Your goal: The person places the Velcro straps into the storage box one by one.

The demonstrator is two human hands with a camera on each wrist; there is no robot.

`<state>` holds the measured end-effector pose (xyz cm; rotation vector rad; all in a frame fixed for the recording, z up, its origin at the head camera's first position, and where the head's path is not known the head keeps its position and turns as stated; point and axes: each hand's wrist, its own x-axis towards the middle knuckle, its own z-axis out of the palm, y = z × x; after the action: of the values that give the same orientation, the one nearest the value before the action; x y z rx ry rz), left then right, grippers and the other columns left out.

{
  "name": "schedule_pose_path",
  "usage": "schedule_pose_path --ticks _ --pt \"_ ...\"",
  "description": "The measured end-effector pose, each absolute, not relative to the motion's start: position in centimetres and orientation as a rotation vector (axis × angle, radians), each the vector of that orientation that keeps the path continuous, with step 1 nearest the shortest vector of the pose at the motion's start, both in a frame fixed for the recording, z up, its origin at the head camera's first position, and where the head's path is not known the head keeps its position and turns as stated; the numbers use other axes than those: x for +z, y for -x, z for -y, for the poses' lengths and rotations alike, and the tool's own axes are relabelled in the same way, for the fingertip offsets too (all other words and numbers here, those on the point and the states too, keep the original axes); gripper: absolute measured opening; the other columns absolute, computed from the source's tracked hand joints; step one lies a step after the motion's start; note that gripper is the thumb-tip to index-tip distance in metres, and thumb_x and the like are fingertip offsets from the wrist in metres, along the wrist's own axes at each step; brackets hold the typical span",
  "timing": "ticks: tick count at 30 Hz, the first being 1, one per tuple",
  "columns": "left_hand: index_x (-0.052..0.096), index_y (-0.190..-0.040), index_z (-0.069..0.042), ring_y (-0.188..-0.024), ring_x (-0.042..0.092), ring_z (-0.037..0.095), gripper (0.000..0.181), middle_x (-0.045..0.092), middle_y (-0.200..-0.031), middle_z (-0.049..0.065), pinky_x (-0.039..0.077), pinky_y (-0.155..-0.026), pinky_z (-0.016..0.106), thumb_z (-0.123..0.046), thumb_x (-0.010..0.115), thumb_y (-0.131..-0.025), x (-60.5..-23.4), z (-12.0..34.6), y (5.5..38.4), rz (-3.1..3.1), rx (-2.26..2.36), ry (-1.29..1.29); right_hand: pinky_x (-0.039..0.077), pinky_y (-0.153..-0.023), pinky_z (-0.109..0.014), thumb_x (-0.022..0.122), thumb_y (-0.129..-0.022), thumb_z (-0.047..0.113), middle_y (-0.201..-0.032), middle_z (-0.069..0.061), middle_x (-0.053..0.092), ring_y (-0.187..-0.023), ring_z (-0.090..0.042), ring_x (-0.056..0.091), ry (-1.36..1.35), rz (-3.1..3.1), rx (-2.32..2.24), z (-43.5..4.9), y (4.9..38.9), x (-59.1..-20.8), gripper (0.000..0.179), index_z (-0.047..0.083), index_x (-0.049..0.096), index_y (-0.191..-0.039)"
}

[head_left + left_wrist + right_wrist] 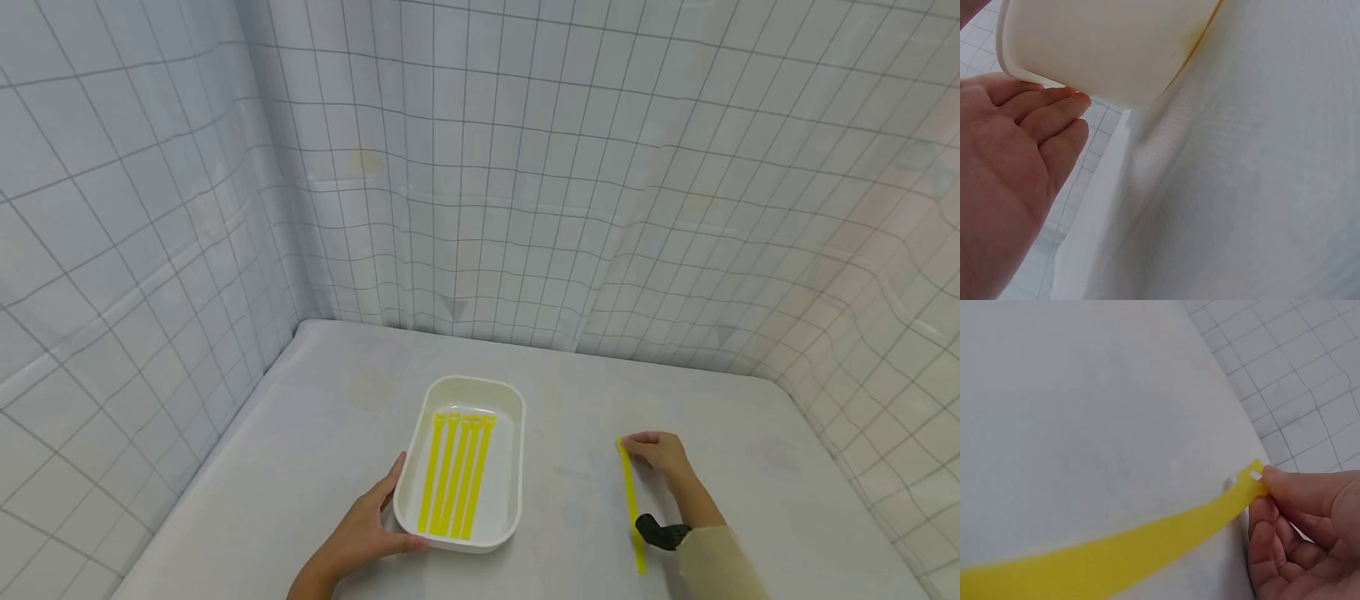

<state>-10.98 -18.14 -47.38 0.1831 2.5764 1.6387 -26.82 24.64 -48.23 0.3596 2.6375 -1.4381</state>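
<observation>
A white rectangular tray [510, 521] stands on the table with several yellow hook-and-loop cable ties [446, 475] lying side by side in it, slotted heads at the far end. My left hand [363, 529] holds the tray's near left corner, thumb along the near rim and fingers against the left side. In the left wrist view, those fingertips meet the tray wall [1104, 47]. To the right of the tray, my right hand [663, 454] pinches another yellow cable tie [628, 483] by its slotted head between thumb and fingers. Its strip [1147, 547] trails toward the near edge.
The table [570, 400] has a white cover. White curtains [487, 208] with a dark grid enclose it at the back and both sides. A black wrist device [662, 533] on the right arm overlaps the strip in the head view.
</observation>
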Motion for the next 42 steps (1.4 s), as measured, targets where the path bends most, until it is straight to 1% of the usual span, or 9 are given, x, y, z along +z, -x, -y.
schedule_pose_path --ticks 4,9,16,22,26,31,37,39,42 --pt "0.015 -0.146 -0.002 -0.134 0.022 0.028 0.118 0.016 -0.149 0.014 0.022 -0.105 0.045 -0.031 0.087 -0.058 -47.3 18.1 10.9 -2.578 1.629 -0.183 0.045 -0.058 -0.021 0.07 -0.082 0.018 -0.079 -0.001 0.065 -0.069 -0.013 0.055 -0.417 -2.541 -1.599 -24.7 26.6 -48.8 0.034 -0.008 0.064 -0.104" --pt "0.015 -0.146 -0.002 -0.133 0.023 0.028 0.118 0.017 -0.149 0.014 0.022 -0.105 0.045 -0.032 0.087 -0.058 -47.4 18.2 10.9 -2.593 1.611 -0.187 0.046 -0.057 -0.019 0.07 -0.082 0.017 -0.078 0.0 0.064 -0.067 -0.012 0.054 -0.412 -2.515 -1.692 -24.5 26.2 -48.8 0.034 -0.009 0.064 -0.104" --pt "0.015 -0.146 -0.003 -0.133 0.023 0.028 0.118 0.018 -0.148 0.014 0.022 -0.105 0.046 -0.033 0.087 -0.057 -47.5 18.1 10.8 -2.585 1.616 -0.171 0.05 -0.067 -0.02 0.065 -0.087 0.015 -0.087 0.0 0.065 -0.074 -0.008 0.058 -0.385 -2.344 -1.902 -24.7 25.1 -47.1 0.037 -0.012 0.058 -0.112" --pt "0.016 -0.146 -0.003 -0.133 0.023 0.029 0.117 0.017 -0.149 0.014 0.023 -0.105 0.046 -0.034 0.087 -0.058 -47.5 18.1 11.0 -2.594 1.618 -0.181 0.051 -0.073 -0.021 0.066 -0.086 0.021 -0.09 0.0 0.065 -0.078 -0.008 0.059 -0.343 -2.326 -1.922 -25.0 24.4 -45.9 0.045 -0.012 0.056 -0.115" --pt "0.015 -0.147 -0.003 -0.134 0.023 0.028 0.117 0.017 -0.149 0.013 0.022 -0.105 0.044 -0.033 0.086 -0.058 -47.5 18.1 11.0 -2.591 1.621 -0.191 0.051 -0.074 -0.02 0.067 -0.086 0.022 -0.093 -0.001 0.065 -0.08 -0.008 0.059 -0.328 -2.36 -1.893 -25.0 23.8 -45.4 0.046 -0.011 0.056 -0.115" --pt "0.016 -0.147 -0.004 -0.134 0.022 0.027 0.116 0.017 -0.149 0.013 0.022 -0.105 0.043 -0.033 0.086 -0.059 -47.5 18.1 11.0 -2.588 1.628 -0.195 0.051 -0.072 -0.018 0.072 -0.08 0.028 -0.093 -0.003 0.066 -0.081 -0.011 0.059 -0.228 -2.371 -1.937 -25.5 23.0 -45.2 0.044 -0.006 0.063 -0.107" --pt "0.016 -0.147 -0.005 -0.134 0.021 0.026 0.116 0.017 -0.149 0.012 0.021 -0.105 0.044 -0.034 0.086 -0.059 -47.6 18.2 11.0 -2.591 1.625 -0.19 0.05 -0.073 -0.017 0.074 -0.077 0.037 -0.096 -0.003 0.067 -0.084 -0.012 0.061 -0.178 -2.405 -1.939 -26.5 23.3 -46.8 0.048 0.0 0.065 -0.106" --pt "0.016 -0.147 -0.005 -0.134 0.021 0.026 0.116 0.017 -0.149 0.012 0.021 -0.105 0.044 -0.034 0.086 -0.059 -47.7 18.2 11.0 -2.591 1.624 -0.195 0.051 -0.073 -0.017 0.073 -0.078 0.036 -0.097 -0.004 0.067 -0.086 -0.012 0.062 -0.123 -2.403 -1.952 -26.9 23.2 -47.2 0.045 0.001 0.066 -0.105" --pt "0.016 -0.147 -0.005 -0.134 0.021 0.026 0.116 0.017 -0.149 0.012 0.021 -0.105 0.044 -0.034 0.086 -0.06 -47.7 18.2 11.0 -2.587 1.626 -0.202 0.051 -0.076 -0.021 0.072 -0.081 0.029 -0.097 -0.006 0.067 -0.087 -0.012 0.062 -0.024 -2.423 -1.972 -26.7 22.1 -46.1 0.039 -0.001 0.066 -0.105"
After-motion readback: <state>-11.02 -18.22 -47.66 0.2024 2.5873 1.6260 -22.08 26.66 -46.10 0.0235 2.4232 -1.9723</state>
